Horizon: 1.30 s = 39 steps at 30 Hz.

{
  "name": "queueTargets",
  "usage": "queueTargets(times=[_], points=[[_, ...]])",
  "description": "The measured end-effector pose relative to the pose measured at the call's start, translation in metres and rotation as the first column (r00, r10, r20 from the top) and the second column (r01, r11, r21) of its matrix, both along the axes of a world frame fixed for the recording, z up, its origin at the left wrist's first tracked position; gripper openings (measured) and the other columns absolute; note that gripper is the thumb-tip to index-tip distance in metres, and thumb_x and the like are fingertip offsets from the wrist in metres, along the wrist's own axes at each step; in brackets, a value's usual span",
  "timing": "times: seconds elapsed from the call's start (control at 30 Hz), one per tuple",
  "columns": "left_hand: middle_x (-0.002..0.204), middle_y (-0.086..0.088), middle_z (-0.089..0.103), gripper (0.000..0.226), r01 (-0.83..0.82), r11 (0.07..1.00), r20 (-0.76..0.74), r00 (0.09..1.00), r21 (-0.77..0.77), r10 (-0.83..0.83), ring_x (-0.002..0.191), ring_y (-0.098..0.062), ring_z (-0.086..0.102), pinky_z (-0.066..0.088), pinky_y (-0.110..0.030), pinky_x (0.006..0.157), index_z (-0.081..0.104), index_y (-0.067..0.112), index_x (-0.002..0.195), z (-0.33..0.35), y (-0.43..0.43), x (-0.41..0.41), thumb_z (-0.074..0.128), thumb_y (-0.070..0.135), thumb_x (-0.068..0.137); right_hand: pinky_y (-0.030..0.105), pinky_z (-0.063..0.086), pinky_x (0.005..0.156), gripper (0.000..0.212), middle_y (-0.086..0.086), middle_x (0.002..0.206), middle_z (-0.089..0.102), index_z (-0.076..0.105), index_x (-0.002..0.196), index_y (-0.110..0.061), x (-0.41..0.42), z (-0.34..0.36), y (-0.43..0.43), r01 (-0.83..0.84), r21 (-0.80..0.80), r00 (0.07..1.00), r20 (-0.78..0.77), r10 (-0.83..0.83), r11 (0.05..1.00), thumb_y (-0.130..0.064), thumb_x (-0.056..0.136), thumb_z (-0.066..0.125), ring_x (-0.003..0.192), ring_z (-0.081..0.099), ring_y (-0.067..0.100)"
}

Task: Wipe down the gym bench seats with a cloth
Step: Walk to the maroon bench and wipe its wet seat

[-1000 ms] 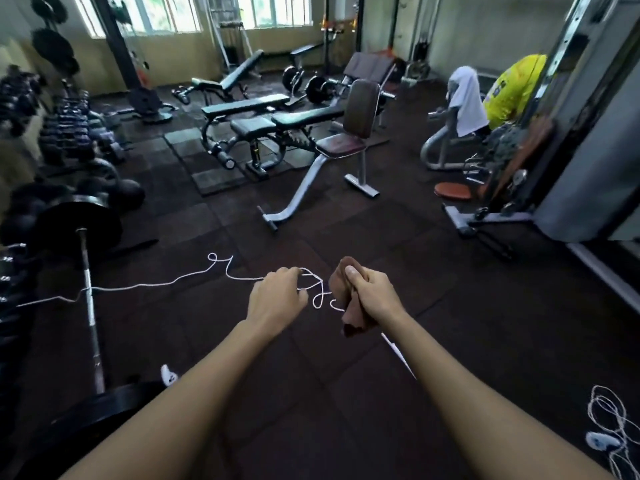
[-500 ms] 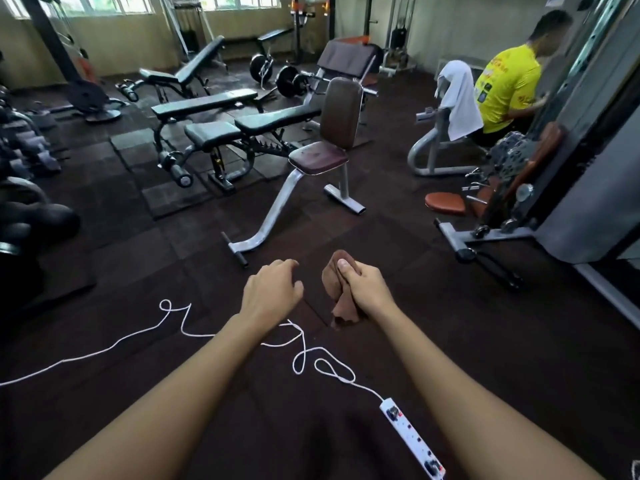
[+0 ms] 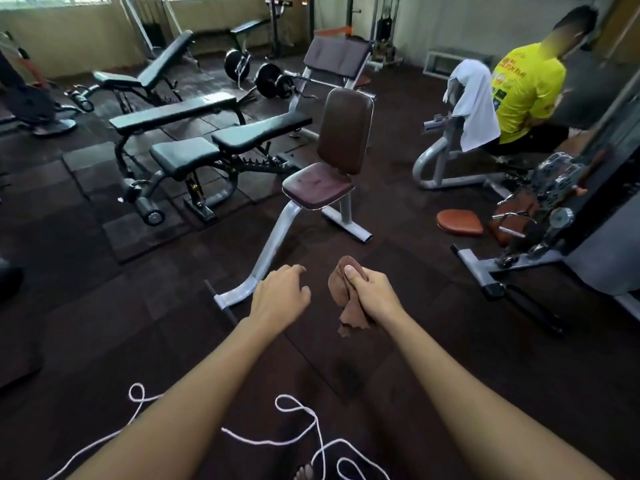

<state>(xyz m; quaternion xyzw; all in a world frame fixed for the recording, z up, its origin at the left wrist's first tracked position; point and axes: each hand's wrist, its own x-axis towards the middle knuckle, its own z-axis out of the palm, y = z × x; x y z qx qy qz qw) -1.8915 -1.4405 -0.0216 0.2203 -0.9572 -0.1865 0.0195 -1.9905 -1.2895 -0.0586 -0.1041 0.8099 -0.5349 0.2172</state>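
Note:
My right hand (image 3: 372, 292) grips a crumpled brown cloth (image 3: 346, 306), which hangs down below my fist. My left hand (image 3: 278, 294) is beside it, loosely curled and holding nothing. Straight ahead stands an upright bench with a maroon seat (image 3: 317, 183) and a maroon backrest (image 3: 344, 129) on a grey metal frame. Both hands hover above the floor, short of that bench's front foot. To its left are black padded benches: a flat adjustable one (image 3: 221, 142) and a longer one (image 3: 176, 112) behind it.
A white cord (image 3: 298, 441) loops over the dark rubber floor near my feet. A person in a yellow shirt (image 3: 523, 91) sits at a machine on the right, a white towel (image 3: 474, 102) draped beside. An orange pad (image 3: 459, 221) and a cable machine stand right; barbell plates (image 3: 268, 79) lie behind.
I have moved forward toward the maroon bench, which now looks larger and nearer. The white cord and power strip have slid back under my arms. My hands keep the same pose.

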Motion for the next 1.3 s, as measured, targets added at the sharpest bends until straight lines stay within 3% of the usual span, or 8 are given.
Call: queueTargets(times=[0.17, 0.4, 0.73, 0.93, 1.03, 1.2, 1.27, 1.3], points=[[0.129, -0.003, 0.06, 0.047, 0.043, 0.999, 0.012, 0.999, 0.003, -0.043, 0.119, -0.026, 0.056, 0.045, -0.038, 0.095, 0.052, 0.021, 0.137, 0.011, -0.087, -0.117, 0.054, 0.028, 0.091, 0.038, 0.053, 0.092, 0.03, -0.005, 0.097, 0.076, 0.074, 0.106, -0.022, -0.106, 0.006, -0.08, 0.072, -0.048, 0.997, 0.042, -0.07, 0.996, -0.044, 0.094, 0.058, 0.098, 0.07, 0.014], [0.12, -0.004, 0.062, 0.039, 0.063, 0.998, 0.016, 0.998, 0.015, -0.064, 0.113, -0.027, 0.059, 0.046, -0.039, 0.088, 0.058, 0.018, 0.129, -0.021, -0.195, -0.311, 0.054, 0.026, 0.091, 0.043, 0.055, 0.092, 0.02, 0.0, 0.093, 0.076, 0.074, 0.093, -0.022, -0.289, -0.026, -0.181, 0.114, -0.085, 0.991, 0.074, -0.108, 0.99, -0.037, 0.095, 0.059, 0.092, 0.07, 0.015], [0.107, -0.001, 0.064, 0.033, 0.014, 0.995, 0.075, 0.997, 0.1, -0.022, 0.105, -0.028, 0.059, 0.047, -0.04, 0.083, 0.061, 0.02, 0.12, -0.145, -0.338, -0.6, 0.054, 0.021, 0.088, 0.028, 0.042, 0.062, 0.035, -0.01, 0.048, 0.058, 0.06, 0.062, -0.023, -0.587, -0.127, -0.324, 0.178, -0.025, 0.974, 0.145, -0.173, 0.984, -0.027, 0.097, 0.059, 0.049, 0.055, 0.003], [0.138, 0.004, 0.053, 0.047, 0.023, 0.993, 0.144, 0.989, 0.117, -0.04, 0.128, -0.021, 0.047, 0.041, -0.039, 0.102, 0.05, 0.022, 0.139, -0.252, -0.414, -0.727, 0.052, 0.025, 0.092, 0.036, 0.054, 0.082, 0.012, -0.011, 0.072, 0.07, 0.069, 0.089, -0.036, -0.714, -0.225, -0.387, 0.245, 0.06, 0.96, 0.125, -0.251, 0.968, -0.034, 0.095, 0.059, 0.081, 0.069, 0.018], [0.144, 0.003, 0.049, 0.05, 0.065, 0.99, 0.161, 0.983, 0.128, -0.085, 0.131, -0.021, 0.044, 0.038, -0.04, 0.107, 0.048, 0.021, 0.142, -0.316, -0.444, -0.78, 0.055, 0.028, 0.093, 0.039, 0.052, 0.094, 0.019, -0.005, 0.094, 0.073, 0.069, 0.11, -0.039, -0.762, -0.276, -0.414, 0.278, 0.125, 0.957, 0.044, -0.286, 0.952, -0.035, 0.096, 0.056, 0.098, 0.069, 0.024], [0.153, -0.006, 0.039, 0.053, 0.097, 0.993, 0.034, 0.994, 0.067, -0.099, 0.142, -0.028, 0.032, 0.03, -0.046, 0.115, 0.046, 0.016, 0.143, -0.412, -0.488, -0.846, 0.057, 0.034, 0.094, 0.014, 0.052, 0.072, 0.028, -0.001, 0.07, 0.071, 0.058, 0.126, -0.031, -0.83, -0.35, -0.445, 0.35, 0.226, 0.934, -0.159, -0.32, 0.909, -0.036, 0.1, 0.048, 0.051, 0.065, 0.002], [0.159, -0.007, 0.028, 0.058, 0.071, 0.997, 0.036, 0.997, 0.027, -0.072, 0.147, -0.028, 0.022, 0.023, -0.049, 0.118, 0.039, 0.017, 0.147, -0.442, -0.503, -0.859, 0.052, 0.041, 0.096, 0.031, 0.057, 0.078, 0.028, -0.001, 0.075, 0.072, 0.054, 0.127, -0.037, -0.845, -0.377, -0.455, 0.325, 0.252, 0.937, -0.218, -0.274, 0.911, -0.041, 0.101, 0.045, 0.051, 0.067, 0.009], [0.161, -0.006, 0.022, 0.061, 0.062, 0.998, 0.046, 0.997, 0.015, -0.063, 0.149, -0.027, 0.016, 0.018, -0.048, 0.12, 0.034, 0.019, 0.15, -0.455, -0.509, -0.865, 0.048, 0.045, 0.097, 0.038, 0.056, 0.085, 0.028, -0.003, 0.09, 0.074, 0.052, 0.128, -0.04, -0.852, -0.392, -0.46, 0.3, 0.277, 0.941, -0.241, -0.236, 0.913, -0.042, 0.101, 0.044, 0.068, 0.072, 0.014]])
